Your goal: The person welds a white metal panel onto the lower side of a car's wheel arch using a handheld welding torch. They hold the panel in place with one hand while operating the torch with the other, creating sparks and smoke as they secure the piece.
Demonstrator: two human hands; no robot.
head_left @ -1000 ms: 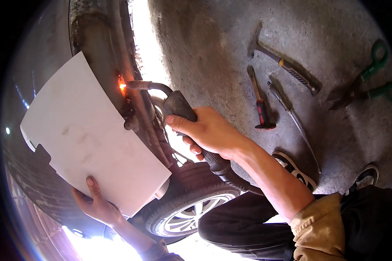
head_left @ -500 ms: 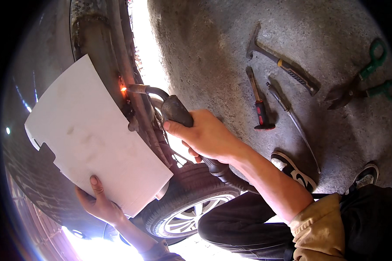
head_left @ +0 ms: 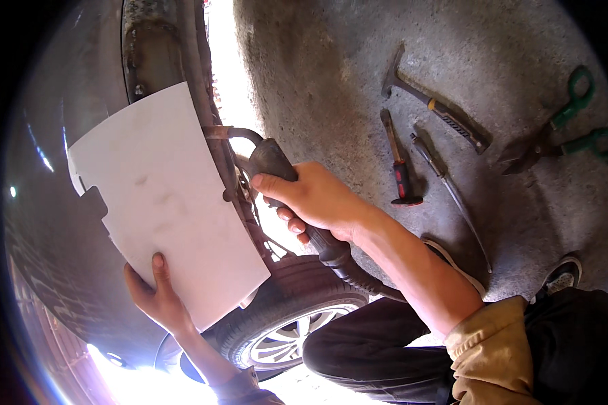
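Observation:
My left hand (head_left: 160, 297) grips the lower edge of a white curved-edged sheet (head_left: 162, 189) with a notch on its left side, held against the grey car body (head_left: 61, 236). The sheet now overlaps part of the rusty metal seam (head_left: 152, 54) on the car's edge. My right hand (head_left: 304, 196) is wrapped round the black handle of a welding torch (head_left: 265, 156), with its bent neck reaching left to the seam beside the sheet's right edge. The torch's very tip and the spot it meets are hidden or hard to make out behind the sheet.
A car wheel (head_left: 287, 337) sits below, by my bent leg (head_left: 365, 351). On the concrete floor (head_left: 331, 67) at the right lie a hammer (head_left: 439, 108), a red-and-black chisel (head_left: 402, 175), a metal bar (head_left: 452, 189) and green-handled snips (head_left: 574, 108). My shoes show near the bottom right.
My left hand has moved the white sheet up and to the right, over the spot that glowed orange; the glow no longer shows. My right hand and torch have shifted slightly.

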